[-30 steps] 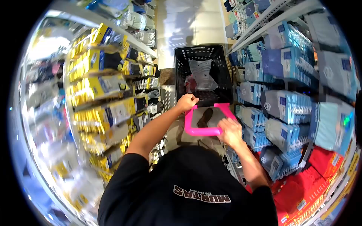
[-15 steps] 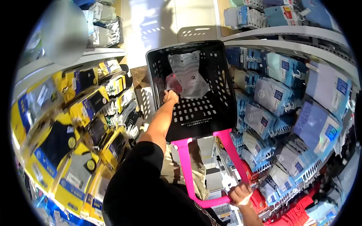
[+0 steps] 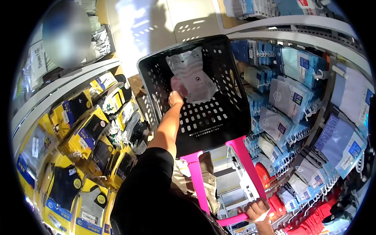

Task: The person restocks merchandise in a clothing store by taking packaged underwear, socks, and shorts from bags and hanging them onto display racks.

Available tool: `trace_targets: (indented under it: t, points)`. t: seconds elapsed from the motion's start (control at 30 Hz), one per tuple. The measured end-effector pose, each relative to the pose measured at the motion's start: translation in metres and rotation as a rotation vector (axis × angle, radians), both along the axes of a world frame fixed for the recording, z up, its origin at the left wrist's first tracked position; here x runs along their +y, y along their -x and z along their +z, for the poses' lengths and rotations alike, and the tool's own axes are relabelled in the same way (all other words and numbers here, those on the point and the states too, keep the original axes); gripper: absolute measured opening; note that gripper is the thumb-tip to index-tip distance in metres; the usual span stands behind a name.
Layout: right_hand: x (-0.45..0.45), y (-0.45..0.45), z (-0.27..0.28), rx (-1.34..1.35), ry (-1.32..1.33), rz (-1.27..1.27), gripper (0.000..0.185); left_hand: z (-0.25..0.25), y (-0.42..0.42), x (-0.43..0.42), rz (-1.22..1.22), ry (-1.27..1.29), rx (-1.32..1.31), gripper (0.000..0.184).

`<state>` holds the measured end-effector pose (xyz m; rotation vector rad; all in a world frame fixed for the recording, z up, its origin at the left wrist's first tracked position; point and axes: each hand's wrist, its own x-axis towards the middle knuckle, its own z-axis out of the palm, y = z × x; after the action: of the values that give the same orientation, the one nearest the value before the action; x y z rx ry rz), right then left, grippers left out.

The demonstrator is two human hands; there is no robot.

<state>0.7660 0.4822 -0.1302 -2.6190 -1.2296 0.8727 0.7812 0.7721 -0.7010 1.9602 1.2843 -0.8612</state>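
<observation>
My left hand [image 3: 176, 98] reaches down inside a black shopping basket [image 3: 211, 129] with perforated walls. Its fingers are closed at the lower edge of a small pinkish, see-through packet [image 3: 178, 86]. Against that packet lies a larger pale plastic bag [image 3: 199, 76] with printed lines, resting on the basket's inner surface. My right hand [image 3: 257, 210] is wrapped round the corner of the basket's long pink handle [image 3: 199, 182], at lower right.
Racks with yellow-carded sock packs [image 3: 84, 133] line the left side. To the right, blue-and-grey packs [image 3: 288, 98] hang on white hooks near the basket. A pale tiled floor [image 3: 192, 15] runs ahead between the shelves.
The view has turned, and the basket appears slightly tilted and further left at its far end. The left hand stays at the pinkish packet; the right hand keeps its hold on the handle.
</observation>
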Motion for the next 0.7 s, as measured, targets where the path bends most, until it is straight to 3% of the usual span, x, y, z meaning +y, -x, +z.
trace_targets:
  t: [0.2,0.37,0.53,0.57,0.7]
  points:
    - [0.011,-0.011,0.003,-0.07,-0.08,0.035,0.026,0.073,-0.021,0.013,-0.087,0.029,-0.146,0.021]
    - [0.022,-0.025,-0.001,-0.126,-0.2,0.035,0.026,0.134,-0.029,0.007,-0.138,0.108,-0.155,0.04]
    - [0.044,-0.04,0.011,-0.13,-0.223,0.042,0.027,0.18,-0.025,0.025,-0.085,0.085,-0.288,0.033]
    - [0.046,-0.045,0.012,-0.146,-0.234,0.044,0.027,0.168,-0.024,0.025,0.083,0.061,-0.277,0.03]
    - [0.059,-0.056,0.014,-0.192,-0.295,0.052,0.028,0.258,-0.031,0.054,0.03,0.038,-0.36,0.033]
